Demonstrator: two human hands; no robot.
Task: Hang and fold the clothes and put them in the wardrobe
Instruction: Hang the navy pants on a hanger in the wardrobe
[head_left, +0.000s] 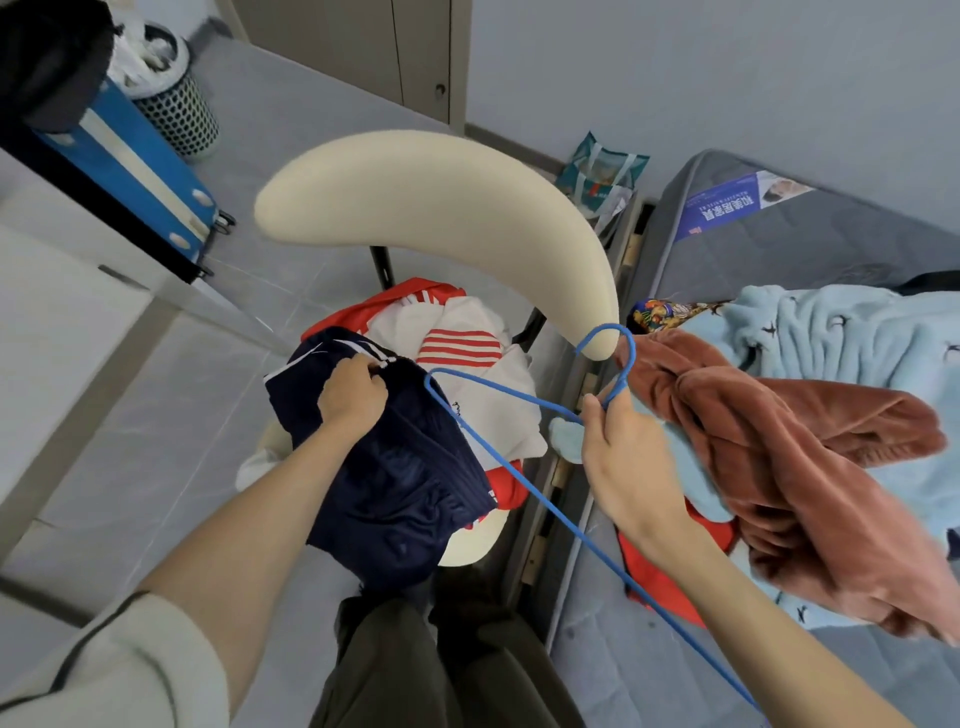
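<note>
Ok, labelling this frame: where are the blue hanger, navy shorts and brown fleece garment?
blue hanger (519, 474): head view, on its long wire arm.
navy shorts (395, 483): head view, middle of the fabric.
brown fleece garment (779, 441): head view, its bunched middle.

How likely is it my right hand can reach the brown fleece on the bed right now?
Probably yes: the brown fleece lies just beside the right hand, nothing between them. But that hand pinches the blue hanger, so its grip is taken.
</note>
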